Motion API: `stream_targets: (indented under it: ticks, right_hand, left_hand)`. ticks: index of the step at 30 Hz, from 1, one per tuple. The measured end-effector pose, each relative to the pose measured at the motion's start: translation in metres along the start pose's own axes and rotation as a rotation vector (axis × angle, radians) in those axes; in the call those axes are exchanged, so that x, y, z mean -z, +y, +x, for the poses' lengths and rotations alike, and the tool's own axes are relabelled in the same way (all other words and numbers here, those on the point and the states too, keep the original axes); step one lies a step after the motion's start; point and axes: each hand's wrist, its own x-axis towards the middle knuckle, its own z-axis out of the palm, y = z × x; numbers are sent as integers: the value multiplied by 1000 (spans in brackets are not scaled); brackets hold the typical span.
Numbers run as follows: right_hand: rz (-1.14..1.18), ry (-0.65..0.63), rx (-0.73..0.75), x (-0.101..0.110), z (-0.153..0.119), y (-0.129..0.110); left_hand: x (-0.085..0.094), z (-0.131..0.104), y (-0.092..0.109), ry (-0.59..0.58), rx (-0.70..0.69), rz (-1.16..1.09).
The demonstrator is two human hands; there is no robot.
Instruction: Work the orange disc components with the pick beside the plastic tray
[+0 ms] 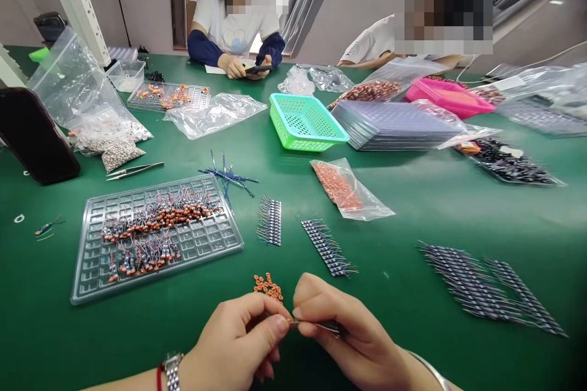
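At the bottom middle, my left hand (243, 336) pinches a small orange part (291, 321) between thumb and forefinger. Its other end meets my right hand (346, 330), whose fingers are closed on a thin dark wired component (328, 327). The fingertips of both hands nearly touch. Just beyond them lies a small pile of orange rings (268, 287). A strip of wired components (328, 247) rests farther up, with a shorter strip (270, 221) to its left. A clear tray (211, 244) on the left holds many wired pieces with orange ends.
Tweezers (135, 171) and a phone (39, 134) are at the left. A green basket (307, 122), stacked clear trays (394, 125) and a bag of orange parts (342, 186) stand farther back. More strips (477, 284) lie right. Two people sit across the table (389, 281).
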Motion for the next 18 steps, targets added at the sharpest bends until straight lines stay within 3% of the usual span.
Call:
stream_targets:
  ticks: [18]
  right_hand:
    - [-9, 10, 50, 3, 1, -2]
  left_hand:
    - [1, 1, -2, -26, -19, -62]
